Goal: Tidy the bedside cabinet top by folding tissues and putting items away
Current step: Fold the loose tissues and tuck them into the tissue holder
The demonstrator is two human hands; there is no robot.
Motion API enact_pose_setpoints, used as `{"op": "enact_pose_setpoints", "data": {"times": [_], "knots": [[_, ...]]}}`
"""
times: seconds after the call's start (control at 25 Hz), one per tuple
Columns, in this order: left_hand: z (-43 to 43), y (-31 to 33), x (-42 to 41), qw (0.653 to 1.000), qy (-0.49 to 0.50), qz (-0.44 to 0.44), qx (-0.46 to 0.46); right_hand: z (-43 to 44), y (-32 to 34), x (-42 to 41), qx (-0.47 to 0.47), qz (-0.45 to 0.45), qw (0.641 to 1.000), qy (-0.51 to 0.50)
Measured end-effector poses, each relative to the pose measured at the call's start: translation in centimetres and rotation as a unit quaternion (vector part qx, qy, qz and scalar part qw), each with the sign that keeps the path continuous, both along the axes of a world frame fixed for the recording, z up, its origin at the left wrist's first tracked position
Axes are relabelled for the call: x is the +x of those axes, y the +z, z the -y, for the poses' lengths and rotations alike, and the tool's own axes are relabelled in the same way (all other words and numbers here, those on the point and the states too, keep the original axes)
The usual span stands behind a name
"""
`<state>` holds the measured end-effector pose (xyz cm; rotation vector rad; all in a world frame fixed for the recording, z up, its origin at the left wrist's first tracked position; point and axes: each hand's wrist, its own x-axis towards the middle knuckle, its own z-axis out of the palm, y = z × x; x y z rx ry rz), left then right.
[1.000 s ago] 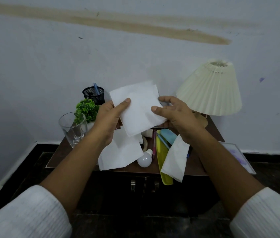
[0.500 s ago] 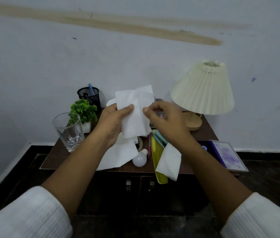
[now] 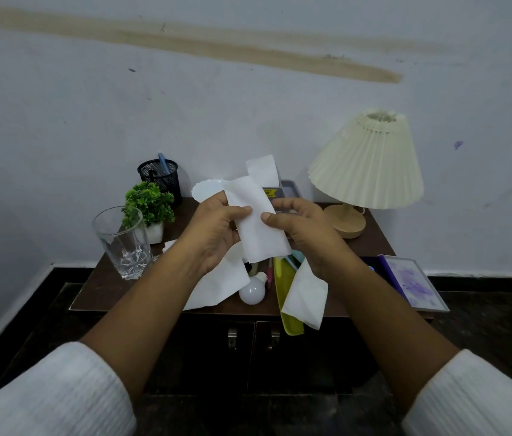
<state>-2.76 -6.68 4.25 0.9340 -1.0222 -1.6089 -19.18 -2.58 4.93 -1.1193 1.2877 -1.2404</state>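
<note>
Held up over the middle of the counter [image 3: 113, 287], the tissue [image 3: 256, 228] is now a narrow upright strip, where a second ago it was a broad square spread between the hands. The left hand [image 3: 214, 228] and right hand [image 3: 302, 228] have come in close. Each pinches a long edge with the thumb on the near face and the fingers behind, the thumbs apart with a band of tissue between them. I judge that one fold is made and this tissue needs either another fold or a place to be set down, while most of the tidying is not yet done. Taking the held strip as the dial's centre: at 5 o'clock, nearest, a loose tissue [image 3: 306, 297] droops over the front edge across a yellow-green plastic strip [image 3: 292, 324]; at 6 o'clock a light bulb [image 3: 252, 291] lies beside a pink pen [image 3: 269, 273]; at 7 o'clock a spread tissue [image 3: 217, 287] lies under the left wrist. Of the containers, the glass tumbler [image 3: 122, 243] at 9 o'clock stands upright and looks empty. Just behind it a small white pot [image 3: 155, 231] holds a green plant [image 3: 149, 199]. Farther back at 10 o'clock the black mesh pen cup [image 3: 160, 176] holds a blue pen [image 3: 163, 160] and something dark I cannot make out. At 1 o'clock a grey tray [image 3: 291, 187], mostly hidden by the tissue, holds something with a yellow label.
</note>
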Motion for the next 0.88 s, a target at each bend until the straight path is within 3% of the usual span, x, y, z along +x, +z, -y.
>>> {"op": "enact_pose_setpoints", "data": {"times": [0.32,0.52,0.76,0.88], "knots": [[-0.3,0.02,0.14,0.995,0.055,0.074,-0.032,0.52,0.11,-0.56,0.01,0.028,0.997,-0.07],[-0.44,-0.23,-0.19,0.995,-0.012,0.099,0.0,0.45,0.2,-0.44,0.017,0.089,0.995,-0.038],[-0.59,-0.21,-0.02,0.993,-0.017,0.107,-0.041,0.12,-0.2,-0.33,-0.044,-0.02,0.994,-0.097],[-0.6,-0.2,-0.38,0.992,0.031,0.113,-0.042,0.14,-0.52,-0.3,-0.126,-0.22,0.959,-0.128]]}}
